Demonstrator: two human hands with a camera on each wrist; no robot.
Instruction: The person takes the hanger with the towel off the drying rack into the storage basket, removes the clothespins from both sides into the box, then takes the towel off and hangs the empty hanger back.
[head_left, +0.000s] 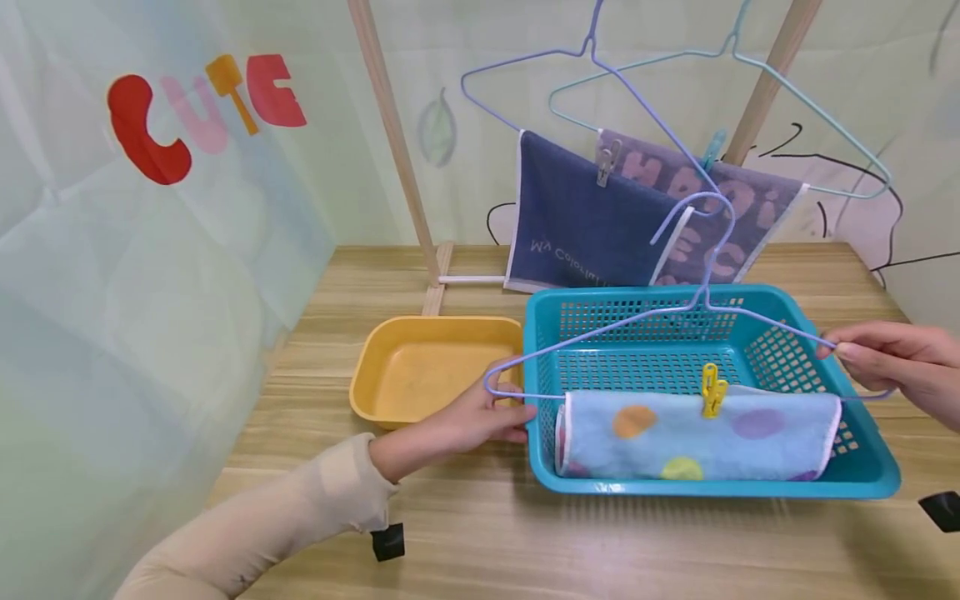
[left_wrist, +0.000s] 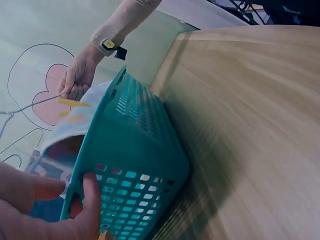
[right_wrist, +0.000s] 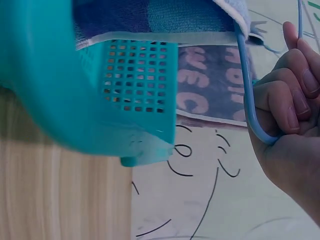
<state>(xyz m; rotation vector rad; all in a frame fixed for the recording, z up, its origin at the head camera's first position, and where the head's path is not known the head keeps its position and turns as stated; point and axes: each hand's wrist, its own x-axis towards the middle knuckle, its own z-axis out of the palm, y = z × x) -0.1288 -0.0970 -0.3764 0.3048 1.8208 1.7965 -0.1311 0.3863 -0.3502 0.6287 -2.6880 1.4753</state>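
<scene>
My right hand (head_left: 911, 362) grips the right end of a purple-blue clothes hanger (head_left: 600, 335), held above a teal basket (head_left: 712, 487). A light-blue towel (head_left: 645, 446) with coloured dots is folded over the hanger's lower bar. One yellow clothespin (head_left: 711, 396) sits on the towel's top edge. At the basket's left rim is my left hand (head_left: 480, 412), beside the hanger's left end. The left wrist view shows that hand's fingers (left_wrist: 91, 202) on both sides of the rim. In the right wrist view, the right fingers curl around the hanger's end.
A yellow tub (head_left: 435, 325) stands left of the basket. Behind, a dark-blue towel (head_left: 585, 217) and a purple lettered towel (head_left: 757, 196) hang clipped on two hangers. A wooden rack post (head_left: 393, 142) rises at the back left.
</scene>
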